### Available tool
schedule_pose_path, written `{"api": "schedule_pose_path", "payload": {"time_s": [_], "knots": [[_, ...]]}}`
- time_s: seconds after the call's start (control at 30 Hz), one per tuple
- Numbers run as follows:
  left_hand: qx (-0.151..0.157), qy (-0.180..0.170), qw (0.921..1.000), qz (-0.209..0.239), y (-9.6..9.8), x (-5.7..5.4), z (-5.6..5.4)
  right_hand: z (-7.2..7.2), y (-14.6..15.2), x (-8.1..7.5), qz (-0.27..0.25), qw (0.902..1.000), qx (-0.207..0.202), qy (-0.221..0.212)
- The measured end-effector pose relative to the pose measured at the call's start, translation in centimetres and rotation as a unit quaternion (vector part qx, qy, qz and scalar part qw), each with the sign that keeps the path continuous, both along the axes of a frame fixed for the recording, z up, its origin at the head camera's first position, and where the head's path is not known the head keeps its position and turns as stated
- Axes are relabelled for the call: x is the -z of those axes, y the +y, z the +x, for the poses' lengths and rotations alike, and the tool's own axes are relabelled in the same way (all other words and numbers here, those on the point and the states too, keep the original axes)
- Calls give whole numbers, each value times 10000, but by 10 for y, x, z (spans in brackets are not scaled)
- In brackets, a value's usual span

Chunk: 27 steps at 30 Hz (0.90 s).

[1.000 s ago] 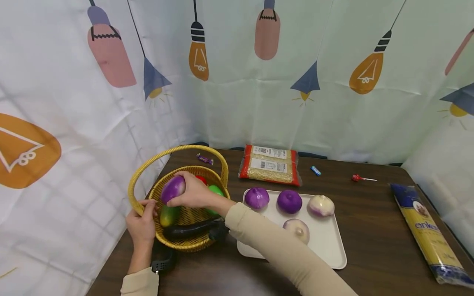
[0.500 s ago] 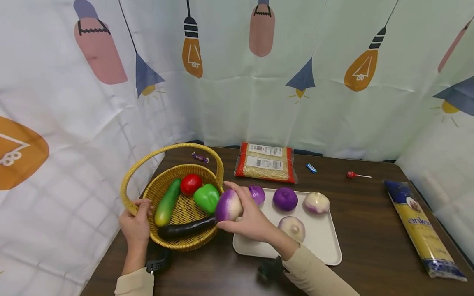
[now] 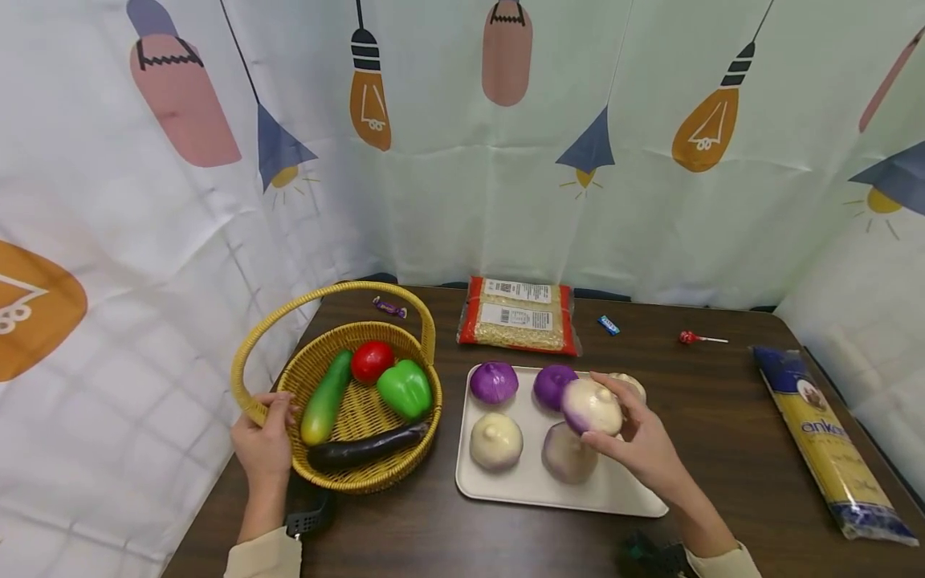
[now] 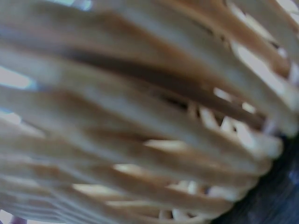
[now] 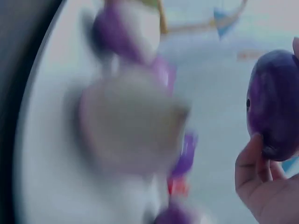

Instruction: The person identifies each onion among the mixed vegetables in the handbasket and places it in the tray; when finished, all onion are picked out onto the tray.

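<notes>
My left hand [image 3: 263,441] grips the yellow wicker basket [image 3: 426,461] at the foot of its handle; the blurred basket weave [image 4: 140,107] fills the left wrist view. Above the right part of a white tray [image 3: 632,498], my right hand [image 3: 643,441] holds a purple-and-white onion [image 3: 592,407] between thumb and fingers. The same onion [image 5: 275,107] looks deep purple from below in the right wrist view. Several more onions rest on the tray, among them a purple one [image 3: 495,383] and a whitish one [image 3: 496,441]. The held onion partly hides others behind it.
Inside the basket lie a cucumber [image 3: 328,399], a tomato [image 3: 372,362], a green pepper [image 3: 405,389] and an eggplant [image 3: 368,448]. Behind the tray are a red-edged grain bag [image 3: 516,315], wrapped candies [image 3: 609,325] and a lollipop [image 3: 689,337]. A pasta pack [image 3: 831,441] lies far right.
My right hand has carried the onion up from inside the basket and rightward to above the tray. The left hand keeps its grip on the basket.
</notes>
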<state>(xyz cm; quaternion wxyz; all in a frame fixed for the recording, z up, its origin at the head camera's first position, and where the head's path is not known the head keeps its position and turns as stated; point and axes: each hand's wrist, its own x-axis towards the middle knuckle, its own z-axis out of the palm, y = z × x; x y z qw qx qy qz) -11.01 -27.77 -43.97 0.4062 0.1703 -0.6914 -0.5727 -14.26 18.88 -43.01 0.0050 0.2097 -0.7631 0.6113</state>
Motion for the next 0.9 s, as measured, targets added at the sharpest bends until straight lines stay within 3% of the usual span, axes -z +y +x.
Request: {"api": "schedule_pose_path", "payload": {"time_s": [0.17,0.37,0.47,0.7,0.9], "knots": [[20,14,10000,-24,0,1,0,9,45,18,793,9956,483,88],[-4,28,9999,-121,-1,1,0,19,79,35,1899,9788,764,-81],[-15,37,9999,-131,-1,2,1,20,88,41,1983,9777,668,-183],[-3,-15,10000,1,-1,2,2,18,93,54,2099,9766,467,63],[-34,-15,10000,-40,1,0,1,16,92,64,1845,9822,276,227]]}}
